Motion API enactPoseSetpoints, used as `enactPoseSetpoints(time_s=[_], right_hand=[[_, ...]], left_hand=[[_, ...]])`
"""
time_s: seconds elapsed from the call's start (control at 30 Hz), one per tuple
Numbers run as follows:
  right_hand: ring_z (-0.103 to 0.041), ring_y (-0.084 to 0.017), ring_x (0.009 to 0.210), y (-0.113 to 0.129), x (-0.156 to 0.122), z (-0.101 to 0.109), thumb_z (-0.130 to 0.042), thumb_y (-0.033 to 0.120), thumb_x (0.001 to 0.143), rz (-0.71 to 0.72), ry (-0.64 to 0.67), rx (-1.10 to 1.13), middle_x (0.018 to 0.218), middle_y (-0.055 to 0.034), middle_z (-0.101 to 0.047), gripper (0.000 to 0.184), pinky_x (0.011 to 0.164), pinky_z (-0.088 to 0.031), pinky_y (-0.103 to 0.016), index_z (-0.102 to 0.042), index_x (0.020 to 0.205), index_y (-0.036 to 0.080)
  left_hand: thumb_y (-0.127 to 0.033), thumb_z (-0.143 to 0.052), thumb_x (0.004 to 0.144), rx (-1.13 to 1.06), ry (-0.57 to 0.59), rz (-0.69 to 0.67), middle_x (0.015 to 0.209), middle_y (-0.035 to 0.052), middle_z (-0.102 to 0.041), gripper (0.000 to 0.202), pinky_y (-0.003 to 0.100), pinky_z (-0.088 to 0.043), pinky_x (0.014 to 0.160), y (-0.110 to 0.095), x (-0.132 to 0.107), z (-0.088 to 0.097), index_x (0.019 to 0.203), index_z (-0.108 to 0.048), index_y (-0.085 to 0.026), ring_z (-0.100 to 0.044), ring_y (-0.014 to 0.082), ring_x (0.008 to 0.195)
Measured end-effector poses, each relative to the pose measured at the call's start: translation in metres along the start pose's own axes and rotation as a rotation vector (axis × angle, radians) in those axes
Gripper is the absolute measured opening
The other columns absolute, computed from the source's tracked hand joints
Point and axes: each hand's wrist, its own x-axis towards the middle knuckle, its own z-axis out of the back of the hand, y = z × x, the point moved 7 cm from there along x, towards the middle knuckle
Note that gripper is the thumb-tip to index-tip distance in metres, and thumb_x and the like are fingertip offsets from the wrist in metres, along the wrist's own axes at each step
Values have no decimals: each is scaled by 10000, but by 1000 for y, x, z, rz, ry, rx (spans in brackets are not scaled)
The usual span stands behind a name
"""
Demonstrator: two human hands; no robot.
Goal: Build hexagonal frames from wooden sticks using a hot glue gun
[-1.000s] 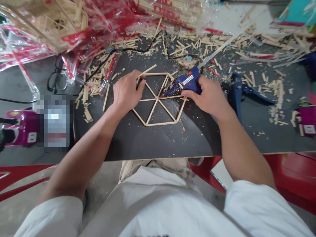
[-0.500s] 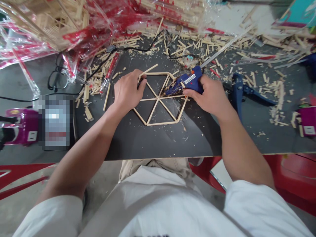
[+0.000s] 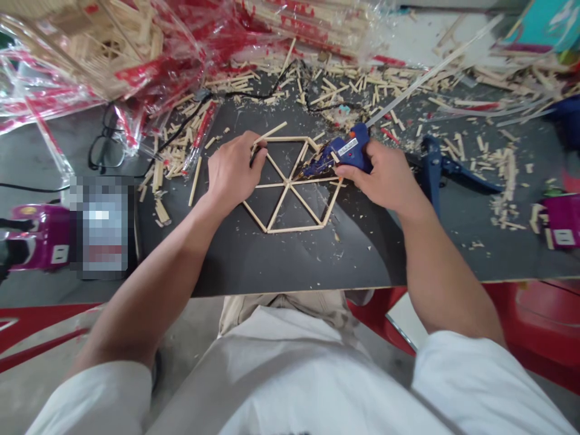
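Note:
A hexagonal frame of thin wooden sticks (image 3: 294, 229) with spokes meeting at its centre lies flat on the dark table. My left hand (image 3: 235, 166) is closed over its upper left corner, hiding that part. Between its thumb and fingers, a loose wooden stick (image 3: 276, 129) pokes out to the upper right. A blue hot glue gun (image 3: 353, 148) is gripped in my right hand (image 3: 385, 175), over the frame's right side. Its dark, stained nozzle points left and down at the hub where the spokes meet. A clear glue stick (image 3: 408, 90) sticks out of the gun's back.
Cut stick scraps (image 3: 335, 90) litter the table's back. Blue cutters (image 3: 437, 169) lie to the right. Eyeglasses (image 3: 106, 151), a black cord (image 3: 181, 130) and a tablet-like device (image 3: 104, 229) are at left. Red-and-clear plastic packaging (image 3: 190, 42) is heaped behind. The table edge (image 3: 294, 292) is near me.
Little differs: the view has shifted slightly. Both hands keep their holds, with the glue gun's nozzle still at the frame's centre.

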Motion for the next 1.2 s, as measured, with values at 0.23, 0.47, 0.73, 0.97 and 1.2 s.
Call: enactPoseSetpoints(time_s=[0.23, 0.47, 0.73, 0.97, 1.2], right_hand=[[-644, -285, 776, 1, 0, -2, -764, 616, 929, -1, -11, -13, 820, -58, -650, 461, 796, -519, -442, -676, 1097, 195], [-656, -308, 804, 2, -2, -6, -765, 626, 920, 12, -34, -13, 870, -92, -702, 471, 795, -530, -443, -705, 1104, 197], [-692, -329, 872, 12, -12, 19, -751, 834, 834, -65, -162, 4, 1023, -140, -738, 806, 816, -572, -490, -659, 1294, 178], [-721, -385, 907, 30, -37, 11, -863, 778, 741, -189, -216, -36, 1002, -165, -744, 827, 783, -597, -521, -616, 1253, 177], [-726, -393, 928, 50, -40, -12, -767, 654, 875, -183, -139, -146, 991, -171, -718, 615, 812, -582, -530, -556, 1202, 179]], left_hand=[[-497, -426, 1094, 47, -3, 6, 1265, 113, -777, 432, 439, -523, 1087, 0, 0, 1, 1379, -686, -302, -716, 318, 1215], [-441, -444, 1103, 53, 3, -77, 1200, 95, -785, 402, 408, -515, 1032, -9, -1, 4, 1311, -749, -280, -719, 304, 1172], [-489, -432, 1091, 201, -1, 52, 1154, 131, -786, 416, 391, -511, 924, -2, -4, 18, 1127, -749, -222, -715, 324, 1129], [-446, -369, 1101, 231, -21, 102, 1172, 164, -768, 436, 420, -496, 910, 1, -6, 19, 1142, -736, -217, -714, 351, 1110], [-453, -369, 1094, 224, -24, 99, 1158, 164, -770, 427, 422, -498, 876, 3, -5, 16, 1131, -725, -219, -727, 360, 1087]])
